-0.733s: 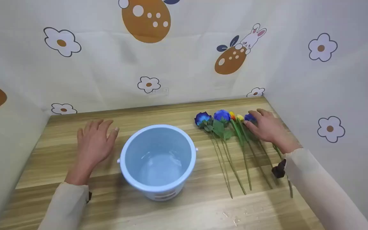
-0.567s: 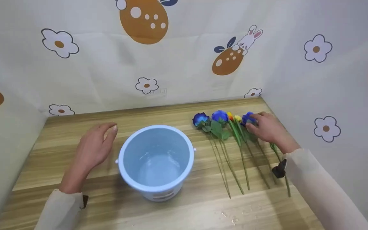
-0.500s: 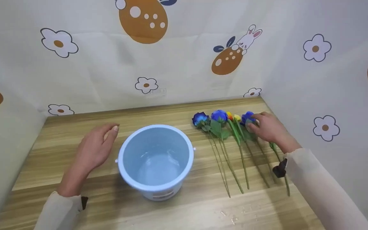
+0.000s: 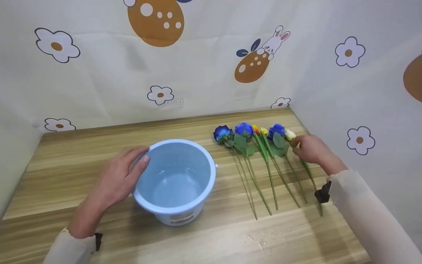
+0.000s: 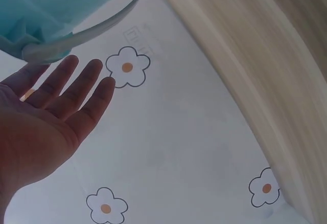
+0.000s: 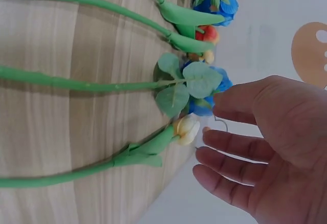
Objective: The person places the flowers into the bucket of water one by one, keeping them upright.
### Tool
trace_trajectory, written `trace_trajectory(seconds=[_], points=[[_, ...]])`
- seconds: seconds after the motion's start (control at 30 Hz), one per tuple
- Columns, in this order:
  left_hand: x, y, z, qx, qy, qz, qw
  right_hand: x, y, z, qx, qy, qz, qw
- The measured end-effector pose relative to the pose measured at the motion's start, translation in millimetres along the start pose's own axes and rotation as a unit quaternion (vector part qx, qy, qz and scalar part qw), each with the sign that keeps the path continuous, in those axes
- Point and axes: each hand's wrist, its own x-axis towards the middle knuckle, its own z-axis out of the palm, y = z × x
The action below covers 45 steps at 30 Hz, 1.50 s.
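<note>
A light blue plastic bucket (image 4: 181, 217) stands on the table. My left hand (image 4: 117, 179) is at its left rim with extended fingers; whether they touch the rim I cannot tell. In the left wrist view the fingertips come close to the bucket's handle (image 5: 97, 29). Over at the right, my right hand (image 4: 313, 150) hovers beside a white tulip (image 4: 290, 135), its fingers loosely bent. The right wrist view has a gap between those fingers and the tulip's head (image 6: 186, 129). Left of that tulip lies a blue flower (image 4: 277, 130) with round green leaves.
Further left lie a yellow tulip (image 4: 264, 131), an orange tulip (image 4: 256, 129), a blue flower (image 4: 244, 128) and a dark-edged blue rose (image 4: 222, 133), stems toward me. Water drops (image 4: 262, 244) wet the table's front. A patterned curtain (image 4: 203, 66) encloses the back and sides.
My left hand has moved right, up to the bucket's rim. My right hand has shifted from the right-hand blue flower to the white tulip, uncovering both heads. The head view has turned slightly right.
</note>
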Motion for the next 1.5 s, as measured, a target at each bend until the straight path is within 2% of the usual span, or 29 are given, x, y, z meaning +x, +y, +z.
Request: trace_trajectory(seconds=[0.1,0.33,0.43,0.6,0.73,1.03,1.17,1.5], points=[[-1.7,-3.4,4.5,-0.004,-0.002,0.001,1.0,-3.7,6.4,2.1,0.001,-0.014,-0.003,0.9999],[-8.5,-11.8,12.8,-0.028,0.025,0.032,0.9988,-14.1,19.1,5.1,-0.003,-0.038,-0.016,0.9991],[-13.1,-13.2,14.7,-0.037,0.027,0.034,0.9984,-16.9,21.5,4.5,0.003,-0.04,-0.018,0.999],[-22.7,-14.8,17.2,-0.046,0.028,0.029,0.9981,-18.5,20.6,3.3,0.006,-0.054,-0.004,0.9985],[-28.6,-17.3,20.3,-0.051,0.034,0.036,0.9975,-19.3,19.9,4.0,0.007,-0.067,0.006,0.9977],[-32.3,-23.2,26.9,-0.093,0.04,0.048,0.9937,-21.8,21.5,10.9,0.019,-0.087,0.026,0.9957],[-33.5,-24.4,29.7,-0.102,0.039,0.045,0.993,-22.6,23.3,15.2,0.022,-0.09,0.042,0.9948],[-39.0,-28.9,40.2,-0.125,0.046,0.045,0.9901,-27.8,28.5,27.2,0.013,-0.073,0.039,0.9965]])
